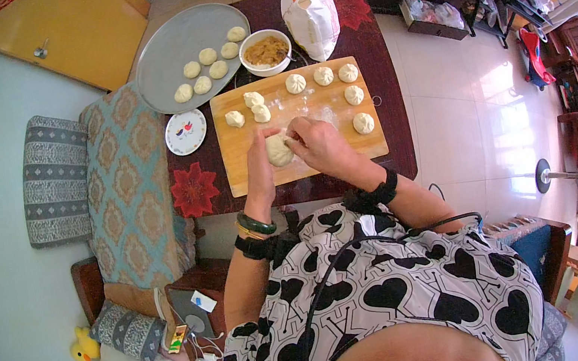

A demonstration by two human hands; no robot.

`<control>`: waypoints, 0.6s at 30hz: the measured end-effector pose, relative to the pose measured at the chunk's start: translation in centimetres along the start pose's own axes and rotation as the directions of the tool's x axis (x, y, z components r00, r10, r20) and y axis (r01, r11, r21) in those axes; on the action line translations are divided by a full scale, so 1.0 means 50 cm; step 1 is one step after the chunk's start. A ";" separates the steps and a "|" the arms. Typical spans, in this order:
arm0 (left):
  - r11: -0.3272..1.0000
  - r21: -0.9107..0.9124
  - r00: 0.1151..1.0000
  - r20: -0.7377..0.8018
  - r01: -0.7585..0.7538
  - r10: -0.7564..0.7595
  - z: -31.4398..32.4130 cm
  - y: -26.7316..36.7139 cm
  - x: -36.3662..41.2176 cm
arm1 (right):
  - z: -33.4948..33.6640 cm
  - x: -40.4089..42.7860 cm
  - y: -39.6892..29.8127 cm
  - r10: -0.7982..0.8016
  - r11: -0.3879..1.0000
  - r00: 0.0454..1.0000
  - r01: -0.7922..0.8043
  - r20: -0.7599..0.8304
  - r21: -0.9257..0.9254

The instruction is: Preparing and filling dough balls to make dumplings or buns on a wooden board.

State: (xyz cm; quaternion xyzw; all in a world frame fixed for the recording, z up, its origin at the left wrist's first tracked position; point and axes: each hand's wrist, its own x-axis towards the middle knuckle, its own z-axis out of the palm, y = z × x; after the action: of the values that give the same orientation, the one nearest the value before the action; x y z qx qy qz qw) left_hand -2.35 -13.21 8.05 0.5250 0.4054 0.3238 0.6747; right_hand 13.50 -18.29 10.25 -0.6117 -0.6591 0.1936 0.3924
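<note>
My left hand (260, 168) cups the left side of a dough bun (279, 151) with pleats, held above the front of a wooden board (243, 179). The fingertips of my right hand (314, 145) pinch the bun's upper right edge. Several pleated buns (296, 83) stand along the board's back and right side. Small dough lumps (235, 119) lie at its left, two of them touching. Flour dusts the middle. Behind the board is a white bowl of filling (266, 52) with a utensil partly visible at its right rim.
A round grey tray (162, 59) with several buns extends past the table's back left edge. A white plate (186, 133) lies left of the board. A white plastic bag (310, 18) stands upright behind it. A cushioned bench (127, 195) adjoins the table's left side.
</note>
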 end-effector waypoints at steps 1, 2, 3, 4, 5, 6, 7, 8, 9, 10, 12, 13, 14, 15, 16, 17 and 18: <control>0.982 -0.187 1.000 -0.019 0.011 -0.015 0.007 -0.013 -0.001 | 0.009 -0.004 0.001 0.009 1.000 0.999 -0.008 -0.032 0.016; 0.930 -0.368 0.999 -0.035 0.017 -0.032 0.012 -0.025 -0.002 | 0.015 -0.006 0.002 0.018 0.999 0.998 -0.016 -0.064 0.033; 0.929 -0.369 0.999 -0.035 0.019 -0.034 0.019 -0.020 -0.004 | 0.010 -0.005 -0.003 0.019 0.999 0.998 -0.017 -0.062 0.032; 0.921 -0.390 0.999 -0.038 0.003 -0.019 0.025 -0.014 -0.007 | 0.000 -0.001 -0.013 0.100 0.989 0.995 -0.098 -0.010 0.106; 0.911 -0.411 0.999 -0.041 -0.013 -0.005 0.028 -0.007 -0.010 | -0.005 0.001 -0.018 0.175 0.968 0.984 -0.180 0.047 0.176; 0.912 -0.411 0.999 -0.040 -0.013 -0.004 0.032 0.001 -0.012 | -0.005 0.001 -0.015 0.175 0.968 0.984 -0.180 0.046 0.176; 0.927 -0.373 0.999 -0.052 -0.029 0.011 0.035 0.008 -0.014 | -0.002 0.002 -0.009 0.121 0.978 0.993 -0.119 0.000 0.170; 0.941 -0.335 0.998 -0.063 -0.046 0.026 0.036 0.011 -0.015 | 0.000 0.003 -0.003 0.066 0.985 0.997 -0.058 -0.046 0.162; 0.941 -0.334 0.998 -0.065 -0.047 0.026 0.034 0.011 -0.018 | 0.001 0.002 0.003 0.065 0.985 0.997 -0.057 -0.045 0.163; 0.970 -0.229 0.996 -0.063 -0.080 0.067 0.030 0.012 -0.020 | 0.001 0.000 0.009 0.147 0.945 0.988 -0.152 0.040 0.290; 0.986 -0.121 0.993 -0.058 -0.113 0.107 0.028 0.012 -0.021 | 0.003 -0.001 0.019 0.215 0.880 0.967 -0.251 0.134 0.403; 0.988 -0.039 0.986 -0.079 -0.150 0.147 0.029 0.012 -0.021 | 0.004 0.000 0.024 0.221 0.871 0.962 -0.269 0.162 0.411; 0.982 0.045 0.977 -0.096 -0.185 0.188 0.031 0.011 -0.021 | 0.004 0.000 0.026 0.227 0.862 0.955 -0.287 0.189 0.417; 0.982 0.044 0.977 -0.099 -0.184 0.188 0.031 0.007 -0.020 | -0.001 0.002 0.017 0.226 0.862 0.955 -0.288 0.192 0.417; 0.972 0.105 0.967 -0.126 -0.208 0.221 0.031 0.002 -0.019 | -0.009 0.003 0.003 0.187 0.899 0.971 -0.230 0.148 0.373; 0.959 0.166 0.955 -0.150 -0.230 0.255 0.031 -0.002 -0.018 | -0.012 0.005 -0.007 0.144 0.930 0.984 -0.171 0.106 0.325; 0.959 0.166 0.955 -0.149 -0.230 0.255 0.034 -0.002 -0.017 | -0.013 0.004 -0.009 0.145 0.930 0.984 -0.172 0.105 0.324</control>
State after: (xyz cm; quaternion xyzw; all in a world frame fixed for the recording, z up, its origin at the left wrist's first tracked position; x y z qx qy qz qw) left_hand -1.21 -14.71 8.36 0.5897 0.4163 0.4169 0.5525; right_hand 13.69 -18.32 11.04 -0.5797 -0.5808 0.3570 0.4463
